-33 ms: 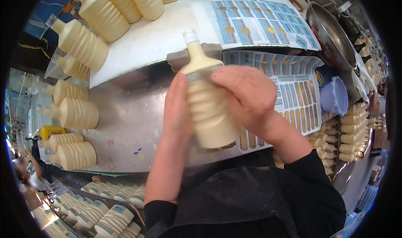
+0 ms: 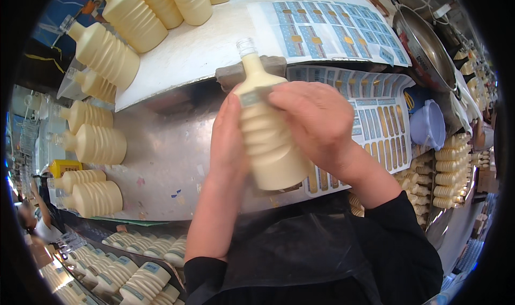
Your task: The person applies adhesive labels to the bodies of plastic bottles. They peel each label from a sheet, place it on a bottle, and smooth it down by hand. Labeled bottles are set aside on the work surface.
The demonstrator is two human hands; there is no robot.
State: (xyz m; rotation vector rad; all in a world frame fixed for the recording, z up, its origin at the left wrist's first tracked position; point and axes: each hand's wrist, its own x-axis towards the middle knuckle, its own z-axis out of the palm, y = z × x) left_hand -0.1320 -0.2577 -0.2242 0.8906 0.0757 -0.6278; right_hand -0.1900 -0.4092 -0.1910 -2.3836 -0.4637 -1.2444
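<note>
A cream, ridged bottle (image 2: pixel 276 168) with a clear threaded neck lies tilted in front of me, its neck pointing away. My left hand (image 2: pixel 228 133) is closed along the bottle's left side, with the thumb near its shoulder. A narrow grey-blue label (image 2: pixel 250 98) lies across the bottle just below the shoulder. My right hand (image 2: pixel 316 117) is closed at the label's right part, its fingertips pinching or pressing there against the bottle; motion blurs the fingers a little. Beyond the bottle's shoulder, a brownish-grey block or folded pad (image 2: pixel 228 75) sits at the shelf edge.
Label sheets (image 2: pixel 316 28) lie on the raised white shelf (image 2: pixel 214 42), and another sheet (image 2: pixel 383 122) on the metal tabletop (image 2: pixel 161 144). Cream bottles (image 2: pixel 99 144) line the left side. Labelled bottles (image 2: pixel 145 281) fill the lower left. A lilac bucket (image 2: pixel 427 123) and metal pan (image 2: pixel 426 47) stand right.
</note>
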